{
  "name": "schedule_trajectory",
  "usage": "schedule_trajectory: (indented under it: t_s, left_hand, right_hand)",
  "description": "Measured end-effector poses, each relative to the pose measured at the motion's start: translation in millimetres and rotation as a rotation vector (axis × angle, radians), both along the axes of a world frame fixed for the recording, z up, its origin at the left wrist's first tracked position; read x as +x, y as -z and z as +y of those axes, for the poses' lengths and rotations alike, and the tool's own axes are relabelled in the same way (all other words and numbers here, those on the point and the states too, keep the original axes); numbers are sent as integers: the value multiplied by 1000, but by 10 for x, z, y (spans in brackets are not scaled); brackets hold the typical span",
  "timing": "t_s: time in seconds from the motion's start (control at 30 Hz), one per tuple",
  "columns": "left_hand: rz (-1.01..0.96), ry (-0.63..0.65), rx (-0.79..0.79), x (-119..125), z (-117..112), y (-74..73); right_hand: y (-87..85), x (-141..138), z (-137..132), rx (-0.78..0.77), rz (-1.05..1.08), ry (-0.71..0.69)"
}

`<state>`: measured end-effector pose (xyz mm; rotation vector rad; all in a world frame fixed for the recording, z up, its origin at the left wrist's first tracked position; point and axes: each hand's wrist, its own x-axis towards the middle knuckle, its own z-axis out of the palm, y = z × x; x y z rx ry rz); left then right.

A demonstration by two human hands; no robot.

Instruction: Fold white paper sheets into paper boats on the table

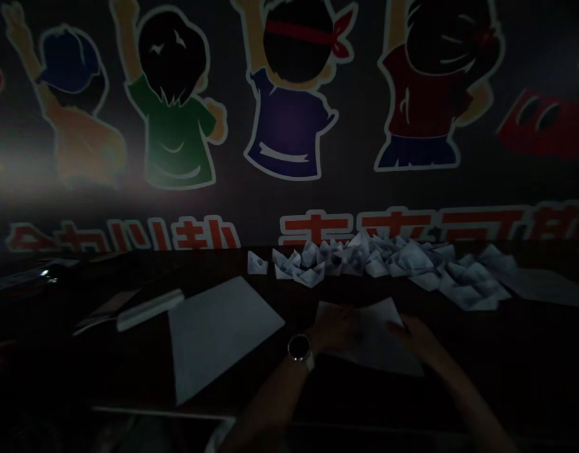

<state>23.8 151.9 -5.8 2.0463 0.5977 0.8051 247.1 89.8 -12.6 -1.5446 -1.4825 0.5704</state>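
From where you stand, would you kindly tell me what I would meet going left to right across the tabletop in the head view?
White bar-shaped object, blank paper sheet, wristwatch, left hand, sheet under the hands, right hand, far-right paper sheet.

The view was very dim, with a hazy pale glow across the painted wall from the left, the paper boats faintly lit, and the table sinking into soft, stretched shadow.

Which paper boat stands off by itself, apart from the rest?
The leftmost paper boat, at the row's far end: a gap separates it from the clustered boats.
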Motion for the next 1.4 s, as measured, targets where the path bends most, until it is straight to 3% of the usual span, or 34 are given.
schedule_trajectory:
  t_s: [0.1, 0.17, 0.3, 0.43, 0.57, 0.73, 1.4]
  left_hand:
    - [194, -24, 313, -2, 35, 78]
    - [275, -62, 441, -1, 55, 103]
    - [465, -121, 592, 19, 71, 136]
    - [648, -138, 701, 33, 94, 174]
    - [659, -140, 744, 28, 112, 190]
    - [672, -170, 742, 24, 94, 147]
    - [669, -176, 754, 38, 130, 158]
  right_hand:
    - [20, 8, -20, -10, -47, 50]
    - [50, 8, -21, 3, -123, 86]
    - [126, 3, 16, 63, -473, 80]
    - [147, -26, 29, 136, -681, -40]
    - [162, -64, -7, 256, -639, -210]
    - [224, -68, -14, 218, -581, -304]
    - [149, -143, -66, 208, -557, -370]
